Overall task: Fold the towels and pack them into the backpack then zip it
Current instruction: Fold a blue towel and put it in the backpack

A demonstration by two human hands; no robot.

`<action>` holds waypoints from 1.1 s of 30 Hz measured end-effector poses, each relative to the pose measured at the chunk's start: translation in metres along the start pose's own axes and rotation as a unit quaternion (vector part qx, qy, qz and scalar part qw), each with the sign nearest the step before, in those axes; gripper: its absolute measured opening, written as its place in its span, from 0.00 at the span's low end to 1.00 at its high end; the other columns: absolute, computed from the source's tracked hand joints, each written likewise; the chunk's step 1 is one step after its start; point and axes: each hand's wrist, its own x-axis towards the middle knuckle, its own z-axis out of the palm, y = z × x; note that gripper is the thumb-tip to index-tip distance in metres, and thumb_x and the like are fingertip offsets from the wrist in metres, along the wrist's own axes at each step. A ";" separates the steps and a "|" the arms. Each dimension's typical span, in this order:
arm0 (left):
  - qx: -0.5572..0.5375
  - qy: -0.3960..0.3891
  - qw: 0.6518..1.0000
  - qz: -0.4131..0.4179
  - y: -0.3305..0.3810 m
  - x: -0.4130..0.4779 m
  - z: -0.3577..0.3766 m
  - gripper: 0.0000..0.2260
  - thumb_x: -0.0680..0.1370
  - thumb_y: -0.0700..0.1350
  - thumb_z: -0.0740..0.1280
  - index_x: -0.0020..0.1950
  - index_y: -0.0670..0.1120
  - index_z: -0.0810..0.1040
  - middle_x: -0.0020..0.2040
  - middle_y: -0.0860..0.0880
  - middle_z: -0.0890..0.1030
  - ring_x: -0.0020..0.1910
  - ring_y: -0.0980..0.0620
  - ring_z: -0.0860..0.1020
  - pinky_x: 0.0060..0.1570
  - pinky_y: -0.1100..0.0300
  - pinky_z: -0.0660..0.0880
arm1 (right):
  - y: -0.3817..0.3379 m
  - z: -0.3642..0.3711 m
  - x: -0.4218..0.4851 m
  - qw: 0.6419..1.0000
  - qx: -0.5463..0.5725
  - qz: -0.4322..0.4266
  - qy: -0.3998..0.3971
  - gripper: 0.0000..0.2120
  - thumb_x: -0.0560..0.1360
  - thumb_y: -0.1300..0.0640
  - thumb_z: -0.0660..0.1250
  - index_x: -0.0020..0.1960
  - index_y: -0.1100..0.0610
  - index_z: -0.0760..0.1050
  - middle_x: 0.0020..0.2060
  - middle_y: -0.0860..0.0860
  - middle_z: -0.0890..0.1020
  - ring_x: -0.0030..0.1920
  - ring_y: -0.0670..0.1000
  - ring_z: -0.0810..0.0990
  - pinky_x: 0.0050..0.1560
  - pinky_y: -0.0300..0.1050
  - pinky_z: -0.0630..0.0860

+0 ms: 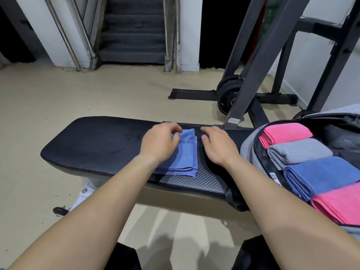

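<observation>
A: Surface, room?
B: Black padded bench [93, 145], beige floor [58, 94], stairs [134, 36] and rack [259, 55] behind
A: Towel?
B: Folded towel [185, 152] mid-bench. Left grip [159, 145] pinches its far edge, right grip [220, 147] loose, empty, just beside. Open backpack [248, 151] at right holds four packed towels [300, 152]

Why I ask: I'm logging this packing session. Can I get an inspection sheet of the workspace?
Surface: black padded bench; beige floor below.
Job's things: folded blue towel on the bench; open grey backpack at its right end holds far pink towel, grey towel, packed blue towel, near pink towel, all folded.
Clutter: nothing seen.
Hands: left hand pinches the folded blue towel's far edge; right hand open, beside it.
Cables: nothing seen.
Surroundings: weight plates, black rack, staircase.
</observation>
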 end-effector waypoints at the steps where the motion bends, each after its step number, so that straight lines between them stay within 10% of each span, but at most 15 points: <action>1: 0.040 0.004 0.999 0.011 -0.009 0.001 -0.001 0.11 0.80 0.47 0.63 0.61 0.54 0.80 0.56 0.56 0.82 0.57 0.50 0.78 0.52 0.54 0.75 | -0.007 0.000 0.002 0.999 0.004 -0.016 0.032 0.20 0.84 0.52 0.54 0.74 0.53 0.69 0.71 0.52 0.73 0.70 0.57 0.69 0.69 0.54 0.68; 7: 0.156 -0.143 0.976 0.057 -0.040 -0.005 0.023 0.24 0.83 0.53 0.58 0.78 0.48 0.63 0.80 0.49 0.61 0.78 0.49 0.59 0.73 0.49 0.63 | -0.050 0.026 0.008 0.988 -0.094 -0.125 -0.003 0.25 0.83 0.53 0.54 0.79 0.54 0.61 0.78 0.50 0.63 0.78 0.53 0.60 0.77 0.51 0.56; 20: 0.167 -0.229 0.958 0.053 -0.045 -0.013 0.040 0.26 0.85 0.56 0.43 0.82 0.53 0.42 0.82 0.54 0.39 0.80 0.52 0.38 0.79 0.46 0.41 | -0.026 0.049 0.011 0.977 -0.122 0.002 -0.172 0.31 0.83 0.44 0.42 0.82 0.54 0.36 0.81 0.48 0.38 0.80 0.48 0.39 0.79 0.56 0.38; 28: 0.096 -0.255 0.961 0.041 -0.049 -0.013 0.039 0.27 0.85 0.58 0.47 0.82 0.55 0.44 0.82 0.56 0.40 0.80 0.53 0.38 0.78 0.47 0.38 | -0.031 0.051 0.003 0.978 -0.119 0.022 -0.172 0.32 0.83 0.42 0.42 0.81 0.54 0.35 0.81 0.49 0.38 0.80 0.48 0.38 0.79 0.57 0.38; 33: 0.009 -0.134 0.989 0.065 -0.058 -0.017 0.031 0.22 0.84 0.49 0.56 0.79 0.50 0.63 0.80 0.52 0.60 0.80 0.52 0.55 0.78 0.51 0.53 | -0.046 0.049 -0.016 0.969 -0.176 0.065 -0.158 0.35 0.82 0.40 0.43 0.82 0.59 0.41 0.81 0.54 0.48 0.80 0.56 0.48 0.78 0.61 0.42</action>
